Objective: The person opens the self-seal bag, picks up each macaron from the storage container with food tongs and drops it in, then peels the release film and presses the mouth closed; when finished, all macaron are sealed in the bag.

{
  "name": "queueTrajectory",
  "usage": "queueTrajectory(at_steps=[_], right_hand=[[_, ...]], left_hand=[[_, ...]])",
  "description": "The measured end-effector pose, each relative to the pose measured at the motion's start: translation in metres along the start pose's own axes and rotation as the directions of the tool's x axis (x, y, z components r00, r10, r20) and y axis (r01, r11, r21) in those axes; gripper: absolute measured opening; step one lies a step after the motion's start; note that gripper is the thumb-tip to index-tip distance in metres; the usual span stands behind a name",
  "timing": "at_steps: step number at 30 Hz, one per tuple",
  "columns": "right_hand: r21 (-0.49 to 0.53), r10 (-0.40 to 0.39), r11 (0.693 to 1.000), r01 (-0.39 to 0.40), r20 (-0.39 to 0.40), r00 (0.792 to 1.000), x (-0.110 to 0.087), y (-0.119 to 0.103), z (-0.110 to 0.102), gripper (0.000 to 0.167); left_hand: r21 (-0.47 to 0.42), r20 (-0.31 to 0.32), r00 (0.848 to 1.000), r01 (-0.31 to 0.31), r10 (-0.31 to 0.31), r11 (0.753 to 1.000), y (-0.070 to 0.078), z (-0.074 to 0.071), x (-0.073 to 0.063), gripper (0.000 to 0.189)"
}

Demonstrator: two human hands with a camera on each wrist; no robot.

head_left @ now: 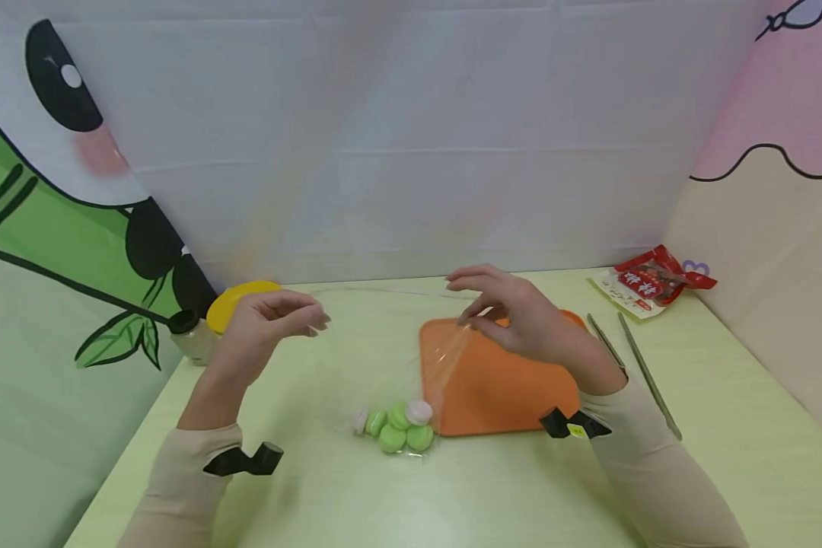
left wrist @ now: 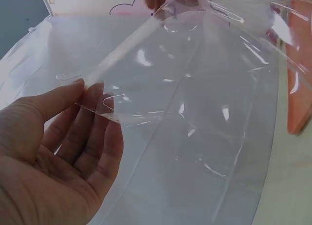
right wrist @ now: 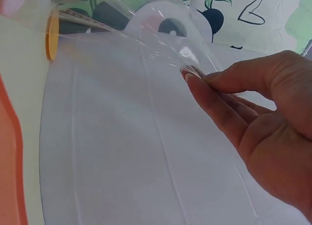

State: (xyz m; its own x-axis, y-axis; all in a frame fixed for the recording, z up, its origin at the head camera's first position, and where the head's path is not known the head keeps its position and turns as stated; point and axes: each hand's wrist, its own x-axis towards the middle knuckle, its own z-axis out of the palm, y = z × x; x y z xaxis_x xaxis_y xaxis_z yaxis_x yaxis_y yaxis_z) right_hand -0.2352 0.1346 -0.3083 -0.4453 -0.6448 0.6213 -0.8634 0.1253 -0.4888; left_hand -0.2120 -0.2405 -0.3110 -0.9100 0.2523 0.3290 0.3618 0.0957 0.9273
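A clear plastic bag [left wrist: 146, 78] hangs between my two hands, its top edge stretched across in the head view. Several round green and pale pink pieces that look like macarons [head_left: 393, 438] are gathered in its bottom corner, low over the table. My left hand [head_left: 263, 327] pinches one side of the bag's rim between thumb and fingers, as the left wrist view shows. On the opposite side, my right hand [head_left: 517, 316] pinches the rim with thumb and forefinger. The film is see-through, so parts of its outline are hard to make out.
Behind the right hand lies an orange board [head_left: 500, 399]. Two thin metallic sticks [head_left: 647, 373] are at its right, with a red and white snack packet [head_left: 647, 281] farther back. A dark-lidded jar [head_left: 195, 341] and a yellow round object [head_left: 236, 301] stand at the left.
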Motion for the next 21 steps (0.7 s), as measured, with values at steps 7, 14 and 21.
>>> queueTrajectory(at_steps=[7,14,21], right_hand=[[0.028,0.056,0.998,-0.054,-0.061,0.997,0.003,0.012,-0.007,0.051],[-0.256,-0.248,0.953,0.160,-0.360,0.899,0.032,-0.004,0.035,0.028],[-0.393,-0.358,0.893,0.218,-0.331,0.873,0.060,-0.019,0.088,0.022]], left_hand=[[-0.045,-0.074,0.995,-0.072,0.069,0.996,0.000,0.016,0.009,0.014],[-0.061,-0.182,0.982,-0.069,0.057,0.996,-0.008,0.046,0.009,0.021],[0.011,-0.224,0.970,-0.090,0.090,0.996,-0.005,0.061,0.004,0.023]])
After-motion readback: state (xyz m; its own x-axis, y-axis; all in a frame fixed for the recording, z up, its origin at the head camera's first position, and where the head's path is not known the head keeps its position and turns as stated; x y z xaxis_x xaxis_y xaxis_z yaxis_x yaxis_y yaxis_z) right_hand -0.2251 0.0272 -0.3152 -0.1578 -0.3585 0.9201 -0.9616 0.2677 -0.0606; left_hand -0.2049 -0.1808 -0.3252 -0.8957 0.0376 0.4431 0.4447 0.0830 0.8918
